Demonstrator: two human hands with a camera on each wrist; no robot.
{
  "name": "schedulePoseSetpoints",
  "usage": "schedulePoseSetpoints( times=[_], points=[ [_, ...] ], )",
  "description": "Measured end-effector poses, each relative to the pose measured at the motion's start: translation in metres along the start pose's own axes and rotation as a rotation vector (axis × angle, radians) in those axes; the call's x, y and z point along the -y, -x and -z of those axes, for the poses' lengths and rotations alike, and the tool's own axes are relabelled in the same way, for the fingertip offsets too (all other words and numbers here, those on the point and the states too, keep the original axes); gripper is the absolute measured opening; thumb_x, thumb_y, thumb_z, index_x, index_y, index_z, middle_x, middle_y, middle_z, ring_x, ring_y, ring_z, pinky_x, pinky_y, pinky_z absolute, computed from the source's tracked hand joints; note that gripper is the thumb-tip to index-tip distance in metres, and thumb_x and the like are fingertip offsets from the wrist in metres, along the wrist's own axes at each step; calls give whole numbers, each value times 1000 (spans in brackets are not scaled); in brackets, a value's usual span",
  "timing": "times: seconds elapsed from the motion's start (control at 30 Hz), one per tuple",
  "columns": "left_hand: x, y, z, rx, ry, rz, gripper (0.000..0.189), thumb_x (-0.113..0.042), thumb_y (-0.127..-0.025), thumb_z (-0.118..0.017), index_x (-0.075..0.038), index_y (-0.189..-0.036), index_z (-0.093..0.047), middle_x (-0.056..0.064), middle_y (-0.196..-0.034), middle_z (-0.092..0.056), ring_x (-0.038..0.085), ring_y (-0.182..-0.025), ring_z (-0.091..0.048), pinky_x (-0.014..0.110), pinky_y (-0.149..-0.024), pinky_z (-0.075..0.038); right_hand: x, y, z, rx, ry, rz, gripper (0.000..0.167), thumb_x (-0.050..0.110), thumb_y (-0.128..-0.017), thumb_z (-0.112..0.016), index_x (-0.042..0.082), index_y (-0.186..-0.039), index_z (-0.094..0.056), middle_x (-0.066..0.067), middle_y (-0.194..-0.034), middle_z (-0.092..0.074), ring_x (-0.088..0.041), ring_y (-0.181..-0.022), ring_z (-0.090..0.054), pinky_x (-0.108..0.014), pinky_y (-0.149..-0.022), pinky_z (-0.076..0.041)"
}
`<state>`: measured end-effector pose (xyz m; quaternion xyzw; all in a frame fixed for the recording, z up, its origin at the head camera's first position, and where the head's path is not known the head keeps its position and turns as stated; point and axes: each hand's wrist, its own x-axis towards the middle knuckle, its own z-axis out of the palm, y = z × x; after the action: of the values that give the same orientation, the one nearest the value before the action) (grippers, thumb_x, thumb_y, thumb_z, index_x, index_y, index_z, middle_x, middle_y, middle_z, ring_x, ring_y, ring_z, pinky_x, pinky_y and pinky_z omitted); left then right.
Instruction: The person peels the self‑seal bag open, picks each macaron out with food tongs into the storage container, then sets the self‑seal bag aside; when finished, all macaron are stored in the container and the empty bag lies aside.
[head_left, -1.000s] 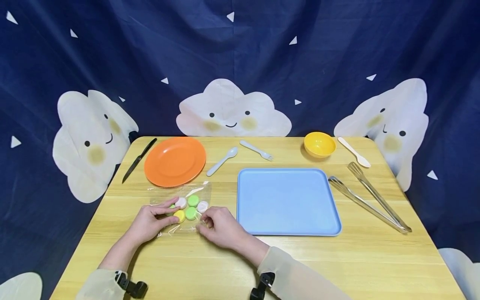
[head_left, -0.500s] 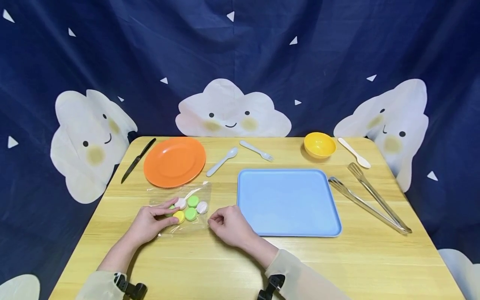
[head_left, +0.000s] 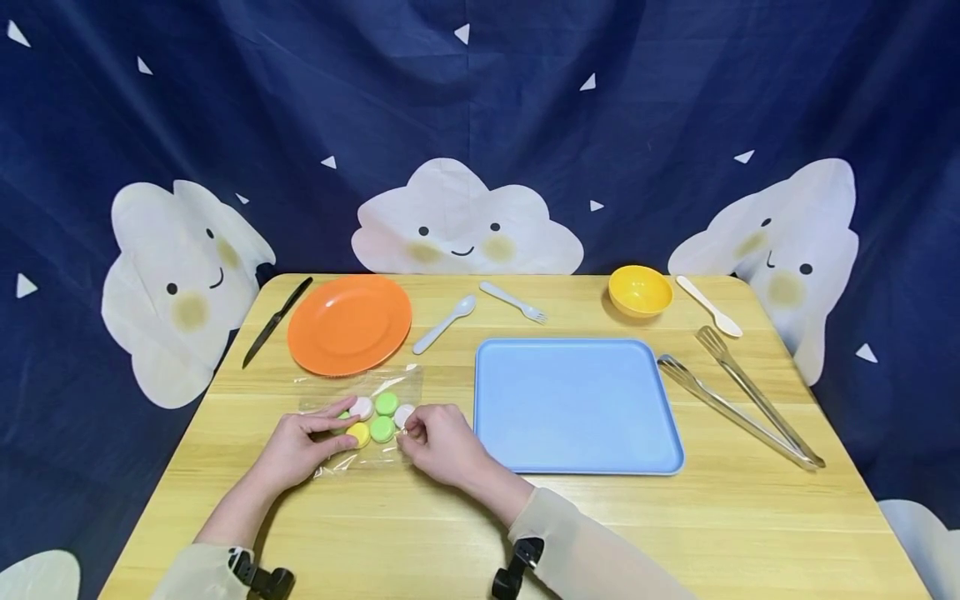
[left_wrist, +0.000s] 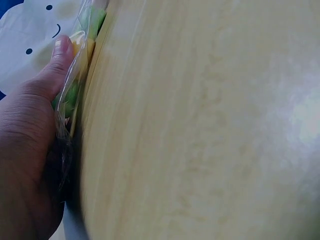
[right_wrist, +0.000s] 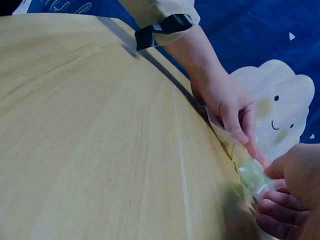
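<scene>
A clear plastic bag [head_left: 375, 459] lies on the table in front of the orange plate. Inside are several round macaron-like pieces: a yellow one [head_left: 360, 434], green ones [head_left: 382, 429] and white ones [head_left: 362, 407]. My left hand [head_left: 298, 447] holds the bag's left part, thumb at the yellow piece and fingers over the white and a green one. In the left wrist view the thumb [left_wrist: 61, 55] lies against the film. At the bag's right edge, my right hand [head_left: 447, 446] pinches the film with curled fingers, beside a white piece; its fingertips are partly hidden.
A blue tray [head_left: 577, 408] lies right of the bag. Behind are an orange plate [head_left: 350, 325], black knife [head_left: 277, 322], pale spoon [head_left: 444, 323], fork [head_left: 513, 301] and yellow bowl [head_left: 640, 292]. Metal tongs [head_left: 738, 400] and a white spoon [head_left: 708, 306] lie at the right.
My right hand moved right, off the bag's edge, then came back left onto it. The left hand and the bag have stayed in place.
</scene>
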<state>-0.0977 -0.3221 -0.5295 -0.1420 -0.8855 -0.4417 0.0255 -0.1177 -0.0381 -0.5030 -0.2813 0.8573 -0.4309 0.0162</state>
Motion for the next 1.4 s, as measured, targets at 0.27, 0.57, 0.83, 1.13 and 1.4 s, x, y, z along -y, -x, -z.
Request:
schedulePoseSetpoints(
  times=[0.27,0.57,0.83,1.13,1.4],
  points=[
    [1,-1,0,-3,11,-19,34,-17,-82,-92,-12,-114,-83,8,-138,-68,36,-128,-62,7,-103,-39,-2,-2,1,32,-8,-61,13,6,-95,-77,10,-82,-79,15,-66,-59,2,-61,-53,-14,-60,-47],
    [0,1,-1,-17,4,-19,34,-16,-81,-93,-11,-113,-83,8,-137,-69,37,-127,-62,7,-103,-39,-3,8,12,-2,-22,-140,11,4,-94,-77,9,-86,-80,12,-71,-67,2,-64,-58,-16,-63,-51],
    [1,1,-2,-18,9,-15,33,-16,-81,-93,-12,-113,-84,7,-137,-69,37,-127,-63,7,-102,-39,-2,-2,7,-39,-44,-86,7,12,-91,-81,8,-89,-77,14,-68,-60,2,-60,-55,-14,-61,-51],
    [3,2,-5,-6,27,7,33,-17,-82,-92,-12,-113,-83,7,-138,-68,35,-130,-61,8,-102,-40,-5,-11,1,12,-18,-152,14,7,-96,-73,11,-82,-74,13,-63,-57,0,-56,-53,-18,-58,-49],
    [2,1,-4,-15,34,0,34,-16,-81,-93,-12,-113,-83,7,-137,-69,34,-129,-62,8,-103,-40,-9,-5,15,-40,31,-165,21,4,-95,-69,14,-77,-69,11,-66,-58,-4,-63,-57,-20,-62,-50]
  ],
)
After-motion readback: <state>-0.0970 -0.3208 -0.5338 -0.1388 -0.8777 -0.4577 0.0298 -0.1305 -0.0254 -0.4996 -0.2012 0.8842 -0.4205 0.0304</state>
